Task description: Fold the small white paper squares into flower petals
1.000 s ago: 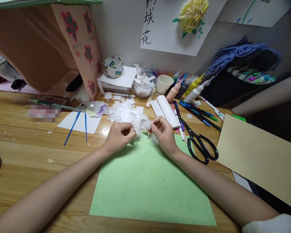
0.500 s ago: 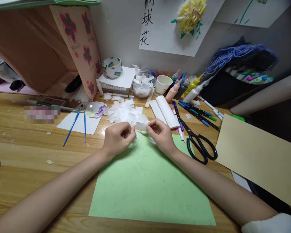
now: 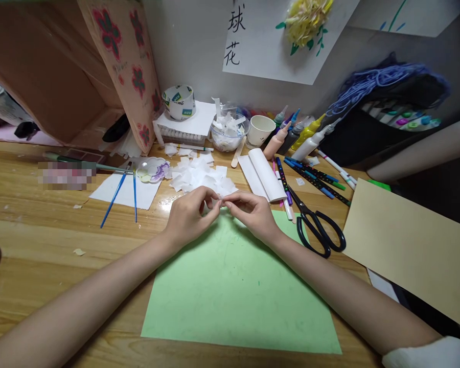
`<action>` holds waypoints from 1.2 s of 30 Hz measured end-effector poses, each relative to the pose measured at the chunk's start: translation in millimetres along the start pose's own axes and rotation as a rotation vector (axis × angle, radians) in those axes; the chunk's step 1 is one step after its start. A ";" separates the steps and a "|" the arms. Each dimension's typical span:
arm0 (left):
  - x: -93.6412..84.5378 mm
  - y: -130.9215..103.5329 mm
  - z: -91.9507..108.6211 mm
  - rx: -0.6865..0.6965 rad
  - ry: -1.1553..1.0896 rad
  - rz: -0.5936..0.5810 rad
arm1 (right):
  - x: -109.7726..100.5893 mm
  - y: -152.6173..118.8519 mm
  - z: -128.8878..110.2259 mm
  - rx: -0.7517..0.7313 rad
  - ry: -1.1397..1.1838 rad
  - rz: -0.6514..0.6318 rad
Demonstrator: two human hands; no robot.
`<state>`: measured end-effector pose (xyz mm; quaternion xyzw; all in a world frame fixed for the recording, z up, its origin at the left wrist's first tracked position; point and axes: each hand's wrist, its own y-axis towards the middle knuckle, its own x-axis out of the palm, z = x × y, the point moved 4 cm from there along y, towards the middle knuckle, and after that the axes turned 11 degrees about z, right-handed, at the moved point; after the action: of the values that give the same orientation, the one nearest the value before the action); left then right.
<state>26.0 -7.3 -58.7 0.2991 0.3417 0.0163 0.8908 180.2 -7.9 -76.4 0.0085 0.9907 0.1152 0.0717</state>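
Observation:
My left hand (image 3: 193,213) and my right hand (image 3: 255,213) meet at the fingertips over the far edge of a green sheet of paper (image 3: 237,296). Both pinch closed on a small piece of white paper (image 3: 221,198), which the fingers almost wholly hide. Just beyond them lies a loose pile of white paper pieces (image 3: 199,174). To the right of my right hand are a partly rolled white sheet (image 3: 266,176) and black-handled scissors (image 3: 318,232).
Paintbrushes (image 3: 117,199) and a paint palette (image 3: 151,169) lie at left. Behind the pile stand a bowl of paper scraps (image 3: 229,133), a paper cup (image 3: 259,130) and several paint bottles (image 3: 278,140). Markers (image 3: 318,176) and a tan board (image 3: 410,250) occupy the right.
My hands have come together, fingertips now touching. The white paper piece that showed at my right fingertips is now mostly covered by both hands' fingers. The view has shifted slightly.

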 end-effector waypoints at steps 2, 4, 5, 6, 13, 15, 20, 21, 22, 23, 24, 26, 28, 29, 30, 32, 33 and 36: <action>-1.0 -0.1 -1.6 -0.034 -0.007 0.025 | -0.1 0.2 -1.1 -0.011 -0.011 0.000; -1.1 -0.4 -2.0 -0.041 -0.017 0.028 | -0.2 0.5 -1.4 -0.012 -0.011 0.000; -1.0 -0.6 -1.9 -0.037 -0.022 0.027 | -0.1 0.6 -1.3 -0.009 -0.009 -0.002; -1.0 -0.7 -1.8 -0.032 -0.027 0.028 | 0.0 0.6 -0.9 -0.004 -0.005 -0.003; -2.3 -0.7 -0.6 0.023 -0.020 0.080 | 0.2 0.4 0.6 0.033 0.020 0.006; -2.8 -1.0 -0.4 0.028 -0.013 0.087 | 0.3 0.4 0.8 0.043 0.024 0.006; -3.8 -1.7 1.4 0.070 0.012 0.108 | 1.5 0.6 2.3 0.070 0.026 -0.002; -3.6 -1.9 1.7 0.079 0.016 0.109 | 1.7 0.6 2.7 0.077 0.026 -0.004; -3.5 -2.2 2.0 0.087 0.019 0.110 | 1.9 0.5 3.0 0.083 0.026 -0.005; -3.3 -2.4 2.2 0.095 0.021 0.111 | 1.8 0.4 3.3 0.089 0.026 -0.006; -3.0 -2.7 2.4 0.103 0.023 0.111 | 1.8 0.3 3.6 0.095 0.027 -0.006; -2.5 -3.2 2.8 0.124 0.028 0.109 | 1.3 0.3 4.2 0.108 0.029 -0.006; -2.1 -3.6 3.4 0.153 0.034 0.112 | 0.8 0.5 4.7 0.118 0.030 -0.002; -2.0 -3.7 3.7 0.167 0.037 0.116 | 0.8 0.6 4.8 0.123 0.031 -0.002; -2.0 -3.8 3.9 0.179 0.037 0.124 | 0.8 0.8 4.9 0.128 0.031 -0.002; -2.0 -3.7 4.1 0.192 0.034 0.138 | 0.9 1.1 4.9 0.137 0.032 -0.005; -1.8 -3.5 4.0 0.193 0.030 0.142 | 1.0 1.1 4.8 0.142 0.033 -0.006; -1.3 -2.7 3.9 0.184 0.019 0.137 | 0.8 1.1 4.5 0.149 0.035 -0.005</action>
<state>26.9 -11.9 -57.0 0.4020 0.3290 0.0485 0.8531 180.0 -5.8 -80.5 0.0094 0.9977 0.0410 0.0540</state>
